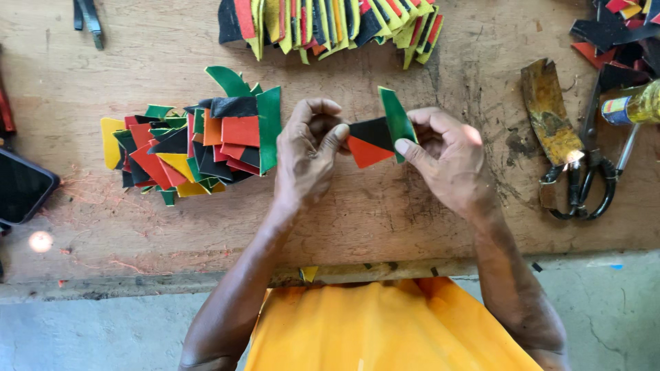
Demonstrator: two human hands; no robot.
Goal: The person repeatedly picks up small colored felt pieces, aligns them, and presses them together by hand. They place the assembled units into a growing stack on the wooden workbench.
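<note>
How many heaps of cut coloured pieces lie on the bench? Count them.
3: left heap beside left hand, top-centre row, top-right heap, partly cropped; more may lie outside view.

Both forearms bare, reaching from the near edge toward the far side, converging at centre. Left hand (307,154) curled, knuckles up, thumb and forefinger pinched shut at its right side. Right hand (447,161) just right of it, fingers curled under, thumb extended left, pressed flat. Hands near each other, not touching. Wrists slightly bent.

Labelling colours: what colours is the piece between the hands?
Black, red and green flat cut piece, head view.
</note>
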